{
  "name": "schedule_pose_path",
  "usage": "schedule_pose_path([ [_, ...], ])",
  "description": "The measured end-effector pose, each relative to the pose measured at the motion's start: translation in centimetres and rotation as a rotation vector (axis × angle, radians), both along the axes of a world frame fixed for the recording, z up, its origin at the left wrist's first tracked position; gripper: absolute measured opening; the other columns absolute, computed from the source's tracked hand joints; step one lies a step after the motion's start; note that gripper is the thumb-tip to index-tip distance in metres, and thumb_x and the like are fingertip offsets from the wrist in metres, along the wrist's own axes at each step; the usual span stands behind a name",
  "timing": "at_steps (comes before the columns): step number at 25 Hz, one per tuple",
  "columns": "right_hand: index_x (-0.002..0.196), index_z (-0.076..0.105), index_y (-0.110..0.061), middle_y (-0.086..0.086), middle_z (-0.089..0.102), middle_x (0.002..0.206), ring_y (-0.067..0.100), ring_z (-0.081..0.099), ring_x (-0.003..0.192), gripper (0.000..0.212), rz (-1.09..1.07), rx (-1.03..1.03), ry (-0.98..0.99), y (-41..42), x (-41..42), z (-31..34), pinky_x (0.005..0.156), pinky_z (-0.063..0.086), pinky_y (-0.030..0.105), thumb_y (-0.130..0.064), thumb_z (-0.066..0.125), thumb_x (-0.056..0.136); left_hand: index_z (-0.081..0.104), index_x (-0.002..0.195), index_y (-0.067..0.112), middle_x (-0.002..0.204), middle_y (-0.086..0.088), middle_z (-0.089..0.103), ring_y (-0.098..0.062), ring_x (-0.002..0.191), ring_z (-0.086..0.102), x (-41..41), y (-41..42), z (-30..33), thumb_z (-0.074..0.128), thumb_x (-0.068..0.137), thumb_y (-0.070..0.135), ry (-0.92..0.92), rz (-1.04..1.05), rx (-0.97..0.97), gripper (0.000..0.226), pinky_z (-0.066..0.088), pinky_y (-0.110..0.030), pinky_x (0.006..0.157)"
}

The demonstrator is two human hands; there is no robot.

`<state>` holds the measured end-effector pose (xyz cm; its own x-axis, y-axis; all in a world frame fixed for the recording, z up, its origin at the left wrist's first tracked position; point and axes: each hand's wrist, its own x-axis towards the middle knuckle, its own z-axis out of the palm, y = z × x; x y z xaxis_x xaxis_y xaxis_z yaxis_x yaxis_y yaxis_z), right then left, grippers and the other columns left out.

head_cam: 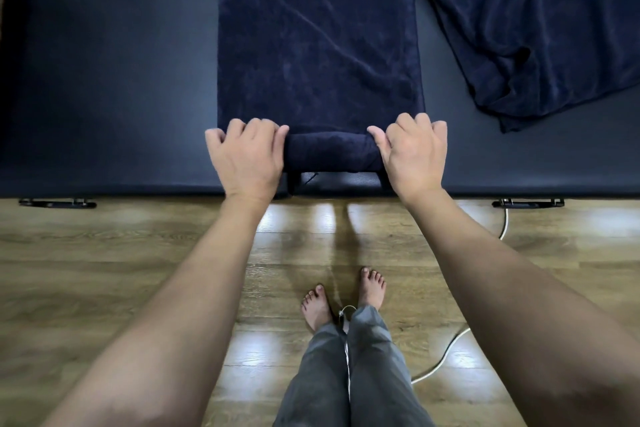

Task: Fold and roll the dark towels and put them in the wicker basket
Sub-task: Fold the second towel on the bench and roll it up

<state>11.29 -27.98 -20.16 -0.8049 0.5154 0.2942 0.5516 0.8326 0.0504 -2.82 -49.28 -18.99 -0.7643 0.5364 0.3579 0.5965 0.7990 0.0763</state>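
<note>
A dark navy towel (pixel 317 38) lies folded into a long strip on the dark table (pixel 104 80), running away from me. Its near end is rolled into a short thick roll (pixel 329 151) at the table's front edge. My left hand (pixel 244 156) grips the roll's left end and my right hand (pixel 412 154) grips its right end, fingers curled over the top. A second dark towel (pixel 540 24) lies loosely crumpled at the right of the table. No wicker basket is in view.
The table's front edge has a handle (pixel 341 180) under the roll and latches at the left (pixel 57 203) and the right (pixel 528 203). Below it, on the wooden floor (pixel 121 253), are my bare feet (pixel 343 298) and a white cable (pixel 446 354).
</note>
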Motion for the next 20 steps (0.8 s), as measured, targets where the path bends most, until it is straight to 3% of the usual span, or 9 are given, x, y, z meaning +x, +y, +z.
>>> schedule_pose_path([
  [2,0.061,0.061,-0.013,0.004,0.053,0.069,0.030,0.049,0.066,0.058,-0.014,-0.009,0.053,-0.5,0.0,0.4,0.068,0.029,0.041,-0.043,0.044,0.107,0.071,0.096,0.020,0.096,0.002,0.070,-0.025,0.096,0.062,2.7,0.6,-0.7,0.038,0.106,0.044,-0.089,-0.036,0.055,0.043,0.034,-0.045,0.098],
  [4,0.075,0.069,-0.009,0.008,0.059,0.081,0.033,0.052,0.074,0.049,-0.004,-0.048,0.078,-1.7,0.5,0.4,0.076,0.035,0.044,-0.039,0.046,0.106,0.067,0.125,0.011,0.126,-0.002,0.067,-0.030,0.130,0.052,4.7,0.8,-1.9,0.040,0.103,0.048,-0.181,-0.085,0.007,0.050,0.015,-0.051,0.122],
  [6,0.104,0.071,-0.002,0.013,0.063,0.101,0.037,0.057,0.091,0.039,0.070,-0.080,0.103,-3.3,1.4,-0.3,0.098,0.038,0.048,-0.034,0.047,0.104,0.057,0.139,0.005,0.139,-0.007,0.060,-0.034,0.141,0.042,5.2,0.1,-2.8,0.040,0.102,0.050,-0.192,-0.115,-0.068,0.060,0.006,-0.055,0.125],
  [8,0.128,0.062,0.003,0.017,0.062,0.116,0.041,0.057,0.115,0.042,0.141,-0.123,0.114,-4.5,2.1,-0.9,0.118,0.027,0.050,-0.028,0.045,0.105,0.057,0.138,0.005,0.136,-0.008,0.061,-0.035,0.137,0.046,4.5,-0.1,-2.9,0.037,0.103,0.050,-0.170,-0.149,-0.091,0.060,0.013,-0.057,0.123],
  [12,0.140,0.053,0.002,0.018,0.060,0.134,0.040,0.048,0.136,0.052,0.198,-0.129,0.096,-4.9,1.8,-1.5,0.122,0.022,0.053,-0.034,0.044,0.105,0.062,0.122,0.011,0.114,-0.006,0.062,-0.031,0.115,0.054,3.2,0.9,-2.6,0.025,0.105,0.056,-0.143,-0.125,-0.108,0.061,0.023,-0.053,0.118],
  [14,0.139,0.055,0.001,0.020,0.059,0.131,0.041,0.051,0.130,0.057,0.173,-0.100,0.078,-4.6,1.5,-1.8,0.120,0.025,0.054,-0.043,0.045,0.104,0.064,0.109,0.013,0.103,-0.005,0.060,-0.030,0.103,0.054,2.7,1.5,-2.5,0.020,0.105,0.057,-0.136,-0.100,-0.081,0.062,0.029,-0.050,0.113],
  [17,0.132,0.061,-0.002,0.017,0.061,0.111,0.040,0.057,0.105,0.055,0.168,-0.077,0.093,-4.0,1.1,-2.1,0.113,0.029,0.052,-0.046,0.043,0.104,0.061,0.092,0.015,0.094,-0.005,0.057,-0.030,0.093,0.051,1.4,2.1,-2.4,0.017,0.105,0.055,-0.110,-0.081,-0.068,0.061,0.033,-0.045,0.099],
  [20,0.117,0.068,-0.005,0.013,0.061,0.095,0.035,0.055,0.084,0.054,0.197,-0.006,0.118,-2.9,0.2,-2.0,0.091,0.039,0.046,-0.047,0.035,0.107,0.059,0.083,0.015,0.088,-0.005,0.056,-0.031,0.086,0.050,0.5,2.8,-2.0,0.020,0.106,0.053,-0.089,-0.066,-0.102,0.059,0.030,-0.043,0.086],
])
